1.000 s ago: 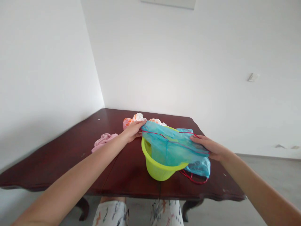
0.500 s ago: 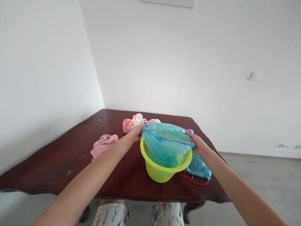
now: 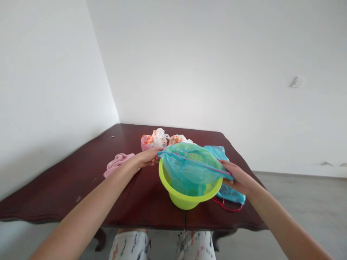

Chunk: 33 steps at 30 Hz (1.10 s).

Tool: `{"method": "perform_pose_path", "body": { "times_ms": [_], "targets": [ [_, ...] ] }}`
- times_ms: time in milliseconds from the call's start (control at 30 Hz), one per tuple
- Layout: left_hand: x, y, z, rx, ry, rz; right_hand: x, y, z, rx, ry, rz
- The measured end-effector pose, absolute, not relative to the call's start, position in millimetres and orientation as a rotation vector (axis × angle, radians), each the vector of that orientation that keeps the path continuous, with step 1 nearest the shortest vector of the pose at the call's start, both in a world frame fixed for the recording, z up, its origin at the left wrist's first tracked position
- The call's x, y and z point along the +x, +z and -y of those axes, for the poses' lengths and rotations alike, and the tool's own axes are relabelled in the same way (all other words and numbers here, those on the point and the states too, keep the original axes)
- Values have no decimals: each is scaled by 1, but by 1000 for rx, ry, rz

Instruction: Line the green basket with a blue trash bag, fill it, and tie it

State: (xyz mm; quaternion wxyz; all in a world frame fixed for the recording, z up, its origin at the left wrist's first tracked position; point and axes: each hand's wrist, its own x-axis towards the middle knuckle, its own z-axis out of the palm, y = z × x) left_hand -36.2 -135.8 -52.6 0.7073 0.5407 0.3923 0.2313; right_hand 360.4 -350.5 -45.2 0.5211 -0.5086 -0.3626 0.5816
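Note:
A yellow-green mesh plastic basket (image 3: 184,201) stands near the front edge of the dark wooden table (image 3: 146,209). A translucent blue plastic drawstring bag (image 3: 187,173) hangs partly inside it, its mouth stretched across the top. My left hand (image 3: 150,157) pinches the bag's left end, beside the basket's rim. Its right end is gripped by my right hand (image 3: 235,175), just beyond the opposite rim. A red cord runs along the bag's edge. Whether anything else lies in the basket is hidden by the bag.
Under and behind my right hand lie more blue plastic bags (image 3: 231,195) with red cords. A folded pink cloth (image 3: 118,164) sits to the left. Knotted white bags with orange print (image 3: 159,139) stand farther back, near the wall (image 3: 173,72).
Both hands have moved apart, pulling the bag's edge into a straighter, tauter line over the basket. My left hand is lower and farther left, my right hand farther right.

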Motion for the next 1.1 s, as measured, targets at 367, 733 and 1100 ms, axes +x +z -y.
{"method": "perform_pose_path", "body": {
  "times_ms": [367,733,1100],
  "targets": [
    [-82,-47,225,1637,741,-903,330,-64,435,-1322,782,1116],
    [-68,-18,269,2561,877,-512,288,-69,465,-1348,-76,1622],
    [-59,-80,290,2510,1310,-346,272,-127,448,-1108,-290,1340]
  ]
}}
